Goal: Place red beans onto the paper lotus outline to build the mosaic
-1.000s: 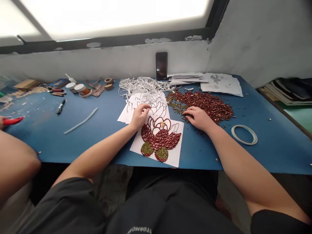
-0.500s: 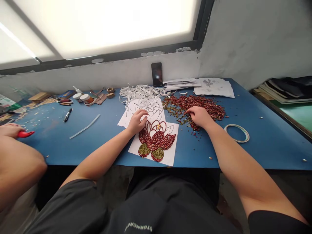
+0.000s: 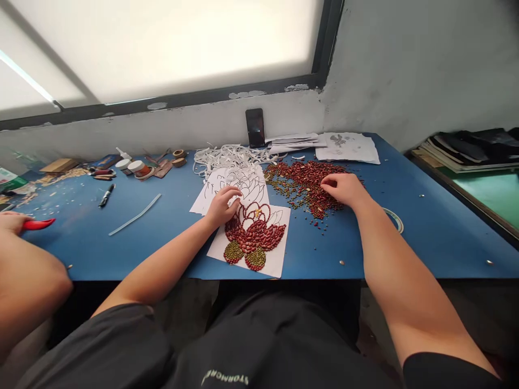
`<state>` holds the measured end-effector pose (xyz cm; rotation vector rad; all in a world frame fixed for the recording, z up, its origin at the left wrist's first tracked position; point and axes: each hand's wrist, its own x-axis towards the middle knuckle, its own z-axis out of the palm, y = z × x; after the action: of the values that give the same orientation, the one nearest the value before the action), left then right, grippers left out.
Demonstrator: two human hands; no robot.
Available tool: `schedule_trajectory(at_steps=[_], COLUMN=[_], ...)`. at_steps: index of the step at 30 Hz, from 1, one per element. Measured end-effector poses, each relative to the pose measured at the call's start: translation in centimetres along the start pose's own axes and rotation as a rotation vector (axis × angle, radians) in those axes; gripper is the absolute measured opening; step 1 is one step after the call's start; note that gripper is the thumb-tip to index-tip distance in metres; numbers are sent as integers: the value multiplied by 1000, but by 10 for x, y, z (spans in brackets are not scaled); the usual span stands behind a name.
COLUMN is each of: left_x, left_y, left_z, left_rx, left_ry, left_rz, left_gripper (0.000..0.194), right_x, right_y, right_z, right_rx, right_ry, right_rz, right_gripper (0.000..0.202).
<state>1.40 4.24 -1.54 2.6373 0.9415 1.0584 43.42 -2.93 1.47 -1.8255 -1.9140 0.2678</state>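
A white sheet holds a flower picture (image 3: 259,237) made of red beans, with two rounded shapes of green beans at its lower edge. My left hand (image 3: 223,206) rests at the sheet's upper left, fingers loosely bent and thumb apart, holding nothing visible. Under and behind it lies a paper with a line drawing of a flower (image 3: 206,192). Over the mixed pile of red and green beans (image 3: 302,181), my right hand (image 3: 344,188) has thumb and fingertips pinched together. Whatever is between those fingertips is too small to make out.
Shredded paper strips (image 3: 231,159), an upright phone (image 3: 255,128) and stacked papers (image 3: 294,142) line the back. A tape roll (image 3: 395,219) is partly behind my right forearm. Leftward are a marker (image 3: 106,195), a clear strip (image 3: 135,215), jars (image 3: 138,168) and another person's hand (image 3: 11,222) with a red-handled tool (image 3: 38,224).
My right hand has moved right across the bean pile, its forearm now covering part of the tape roll. My left hand stays by the picture. The whole view has shifted slightly.
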Motion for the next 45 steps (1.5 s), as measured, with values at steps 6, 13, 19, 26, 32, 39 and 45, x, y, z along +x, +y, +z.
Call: schedule_trajectory(at_steps=[6,13,19,26,32,39,45], left_x=[1,1,3,2,3,2,2], left_y=[0,0,3,4,4,5,4], left_z=[0,-1,-1,-1,-1,0,0], left_rx=[8,9,6,16,20,31,38], left_ry=[-5,-18,-20,-32,-39,-37,-52], left_rz=[1,-15,-18,-18,6,24,14], left_gripper=[18,16,17,17,17,16,16], right_x=[-18,-29,-24,-24,-23,-22,-25], right_y=[-11,-21,-22,-20,-20,-22,-28], right_z=[-8,-9,9,12,14,15,16], right_rx=[91,101,71,71,66,75,91], right_ry=[-326,-463,-372,-339,-348,-328,-250], right_rz=[-137,-204,-263,-343,-351,-361,-343], right_gripper=[16,20,10,15,14,14,15])
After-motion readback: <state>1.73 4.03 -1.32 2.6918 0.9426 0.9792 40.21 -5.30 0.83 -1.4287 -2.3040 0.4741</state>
